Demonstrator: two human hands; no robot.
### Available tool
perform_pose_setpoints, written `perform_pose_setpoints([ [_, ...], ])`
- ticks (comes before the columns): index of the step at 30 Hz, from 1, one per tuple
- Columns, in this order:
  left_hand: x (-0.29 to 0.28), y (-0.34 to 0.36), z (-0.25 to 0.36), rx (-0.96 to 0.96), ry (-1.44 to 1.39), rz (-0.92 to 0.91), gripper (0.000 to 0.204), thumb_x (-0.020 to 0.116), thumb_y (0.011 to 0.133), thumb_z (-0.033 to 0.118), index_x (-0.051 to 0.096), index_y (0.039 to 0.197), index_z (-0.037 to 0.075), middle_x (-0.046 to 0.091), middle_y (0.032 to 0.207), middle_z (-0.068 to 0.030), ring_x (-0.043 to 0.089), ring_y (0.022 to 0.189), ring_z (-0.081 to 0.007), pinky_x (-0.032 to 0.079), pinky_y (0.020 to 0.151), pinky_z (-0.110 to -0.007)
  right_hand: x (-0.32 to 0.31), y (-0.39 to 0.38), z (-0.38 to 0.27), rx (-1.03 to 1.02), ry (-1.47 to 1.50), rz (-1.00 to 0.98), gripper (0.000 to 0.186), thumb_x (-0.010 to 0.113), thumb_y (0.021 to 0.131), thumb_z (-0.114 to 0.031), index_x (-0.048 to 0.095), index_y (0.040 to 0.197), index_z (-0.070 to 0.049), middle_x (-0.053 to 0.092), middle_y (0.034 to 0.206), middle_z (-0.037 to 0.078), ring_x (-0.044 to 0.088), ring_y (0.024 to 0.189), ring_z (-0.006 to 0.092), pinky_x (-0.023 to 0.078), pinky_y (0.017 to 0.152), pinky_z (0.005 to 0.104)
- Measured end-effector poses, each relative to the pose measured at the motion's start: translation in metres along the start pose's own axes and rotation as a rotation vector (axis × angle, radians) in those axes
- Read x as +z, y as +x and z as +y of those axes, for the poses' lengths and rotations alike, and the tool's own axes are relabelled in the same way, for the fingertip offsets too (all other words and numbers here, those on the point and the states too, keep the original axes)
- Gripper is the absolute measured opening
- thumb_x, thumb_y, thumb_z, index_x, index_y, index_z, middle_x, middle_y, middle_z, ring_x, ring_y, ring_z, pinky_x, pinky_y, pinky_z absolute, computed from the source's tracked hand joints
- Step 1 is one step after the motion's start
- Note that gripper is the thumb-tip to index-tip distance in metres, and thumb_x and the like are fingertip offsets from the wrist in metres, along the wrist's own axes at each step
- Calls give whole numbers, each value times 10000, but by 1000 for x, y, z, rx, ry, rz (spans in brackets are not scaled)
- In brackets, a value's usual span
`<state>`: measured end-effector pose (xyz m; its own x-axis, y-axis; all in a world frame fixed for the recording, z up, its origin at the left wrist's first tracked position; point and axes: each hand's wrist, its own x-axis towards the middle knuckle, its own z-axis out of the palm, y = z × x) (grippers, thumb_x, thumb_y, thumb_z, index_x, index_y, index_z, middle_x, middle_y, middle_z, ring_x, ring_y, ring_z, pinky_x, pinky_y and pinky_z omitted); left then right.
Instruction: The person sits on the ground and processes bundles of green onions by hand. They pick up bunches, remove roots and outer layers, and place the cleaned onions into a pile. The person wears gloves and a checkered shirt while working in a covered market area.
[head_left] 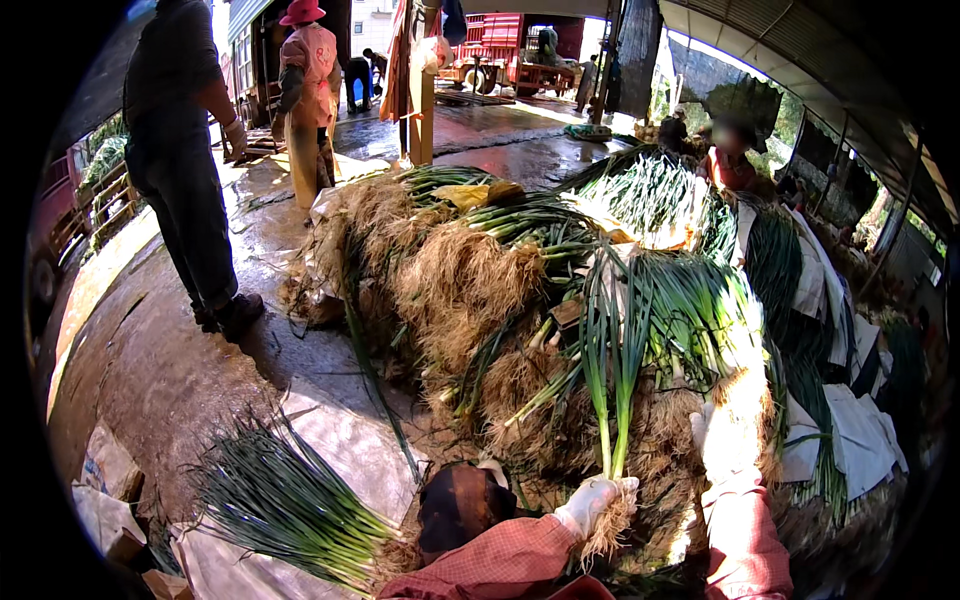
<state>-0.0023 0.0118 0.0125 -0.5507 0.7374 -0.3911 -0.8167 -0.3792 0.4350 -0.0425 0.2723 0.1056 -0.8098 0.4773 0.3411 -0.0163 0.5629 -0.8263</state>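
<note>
My left hand [592, 503], in a white glove, is closed round the lower ends of a few green onions [618, 420]. Their roots hang below the glove and their long green leaves stand up and away from me. To its right, my right hand [722, 440], also gloved, reaches to the roots of the pile of green onions [690, 310]. Strong sunlight washes out its fingers, so their grip cannot be made out. On the left, a sorted bunch of green onions [300, 505] lies across pale sheeting [355, 450], its roots toward me.
Heaped onions with tangled brown roots [465, 290] fill the middle. A dark rounded object [460, 508] sits by my left forearm. One person [180, 150] stands at left, another in a pink hat [305, 90] beyond. A red truck [510, 50] is parked behind; another person [735, 165] is at far right.
</note>
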Motion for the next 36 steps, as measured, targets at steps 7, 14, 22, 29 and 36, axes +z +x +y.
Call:
perform_pose_setpoints([
  [7,-4,10,7,-53,-227,-37,204,595,893,147,546,1030,4,634,989,-121,652,872,-224,564,698,-305,-41,2,97,-37,473,27,284,524,910,-132,501,1170,-21,615,797,49,571,757,195,472,777,340],
  [14,-14,28,-8,227,-71,67,121,566,874,66,626,962,8,650,847,-84,618,669,-166,512,587,-278,56,-167,-10,-321,-273,-309,142,644,773,-68,623,911,-38,580,883,115,590,847,265,472,762,316],
  [22,20,-2,14,77,-6,-42,292,587,873,88,578,1150,-3,655,1001,-59,638,777,-132,530,593,-251,34,-146,16,456,435,81,412,568,895,-375,541,1149,-53,583,1053,47,545,924,142,434,837,298],
  [29,26,-52,11,8,7,-195,319,586,850,52,546,1154,-34,636,1020,-92,638,877,-181,533,792,-298,28,-139,-73,499,1024,-435,474,430,961,-335,482,1256,32,619,966,62,576,917,161,438,827,250],
  [36,12,-15,14,63,-93,-22,233,562,895,110,572,1090,-17,650,917,-111,657,759,-211,565,632,-334,80,-112,3,504,903,-404,259,561,915,-201,604,1101,-25,639,1001,62,570,923,140,442,835,269],
])
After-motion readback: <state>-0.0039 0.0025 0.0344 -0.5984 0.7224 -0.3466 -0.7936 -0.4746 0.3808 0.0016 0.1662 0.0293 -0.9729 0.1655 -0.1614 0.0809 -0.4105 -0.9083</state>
